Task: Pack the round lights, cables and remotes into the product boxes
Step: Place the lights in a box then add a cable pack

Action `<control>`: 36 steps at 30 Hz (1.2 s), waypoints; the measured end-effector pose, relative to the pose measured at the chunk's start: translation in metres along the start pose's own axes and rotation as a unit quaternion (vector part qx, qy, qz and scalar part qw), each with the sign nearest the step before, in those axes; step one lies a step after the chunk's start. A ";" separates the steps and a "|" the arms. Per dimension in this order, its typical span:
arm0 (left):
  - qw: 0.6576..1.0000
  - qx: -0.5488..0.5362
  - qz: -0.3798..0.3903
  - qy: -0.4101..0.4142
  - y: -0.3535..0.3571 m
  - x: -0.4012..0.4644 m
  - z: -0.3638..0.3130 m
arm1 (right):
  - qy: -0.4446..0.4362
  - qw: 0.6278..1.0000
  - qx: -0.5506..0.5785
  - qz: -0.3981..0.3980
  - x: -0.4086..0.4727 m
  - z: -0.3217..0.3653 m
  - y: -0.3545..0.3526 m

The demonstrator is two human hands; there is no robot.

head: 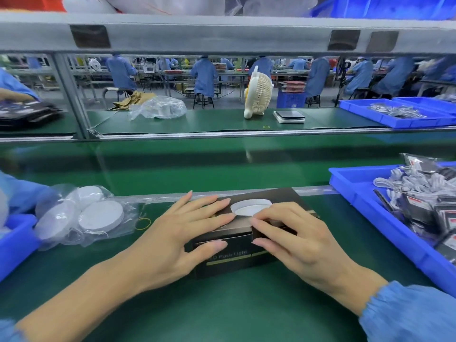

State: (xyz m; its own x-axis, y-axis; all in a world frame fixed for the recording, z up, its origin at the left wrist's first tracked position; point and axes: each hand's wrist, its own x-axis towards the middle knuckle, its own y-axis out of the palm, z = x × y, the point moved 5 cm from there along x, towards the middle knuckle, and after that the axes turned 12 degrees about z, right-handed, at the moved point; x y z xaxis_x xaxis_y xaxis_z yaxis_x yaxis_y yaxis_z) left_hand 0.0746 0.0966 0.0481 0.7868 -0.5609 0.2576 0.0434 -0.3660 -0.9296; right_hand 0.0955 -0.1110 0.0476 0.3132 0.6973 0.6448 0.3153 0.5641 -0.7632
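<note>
A black product box (237,257) lies on the green mat in front of me, its top open, with a white round light (249,207) showing inside. My left hand (177,233) rests flat on the box's left part, fingers straight, thumb on the front face. My right hand (293,233) presses on the box's right side, fingertips on a flap near the light. Several more round lights (101,215) lie in clear plastic bags at the left. A blue bin (350,178) at the right holds bagged white cables (414,183) and dark remote packets (441,213).
A yellow rubber band (143,223) lies left of the box. Another blue bin (14,238) sits at the far left edge. Beyond the conveyor belt (222,159) a small fan (257,95), a scale (289,116) and blue trays (394,114) stand on the far bench.
</note>
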 end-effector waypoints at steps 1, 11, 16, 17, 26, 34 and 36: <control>1.000 0.000 -0.004 0.001 0.000 0.000 0.000 | 0.003 1.000 0.002 0.001 0.000 0.001 0.000; 0.929 -0.318 -0.121 -0.147 0.031 -0.021 0.021 | -0.118 0.986 0.001 0.117 0.068 0.043 0.017; 0.933 -0.309 -0.132 -0.130 0.034 -0.019 0.029 | -0.133 0.985 0.003 0.112 0.063 0.041 0.025; 0.933 -0.311 -0.135 -0.123 0.033 -0.018 0.029 | -0.138 0.985 0.000 0.107 0.063 0.039 0.025; 0.927 -0.326 -0.138 -0.123 0.035 -0.017 0.033 | -0.138 0.985 0.005 0.102 0.066 0.036 0.024; 0.930 -0.329 -0.130 -0.099 0.032 -0.016 0.027 | -0.108 0.985 -0.004 0.137 0.055 0.046 0.029; 0.958 -0.229 -0.151 -0.082 0.026 -0.019 0.021 | -0.110 0.981 0.011 0.158 0.053 0.044 0.022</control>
State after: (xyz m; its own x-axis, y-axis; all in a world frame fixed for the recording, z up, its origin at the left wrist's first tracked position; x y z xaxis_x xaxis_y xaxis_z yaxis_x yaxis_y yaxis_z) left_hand 0.0742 0.1132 0.0134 0.8686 -0.2676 0.4170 0.0388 -0.8023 -0.5957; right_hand 0.0797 -0.0418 0.0629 0.1914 0.9158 0.3532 0.2142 0.3122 -0.9256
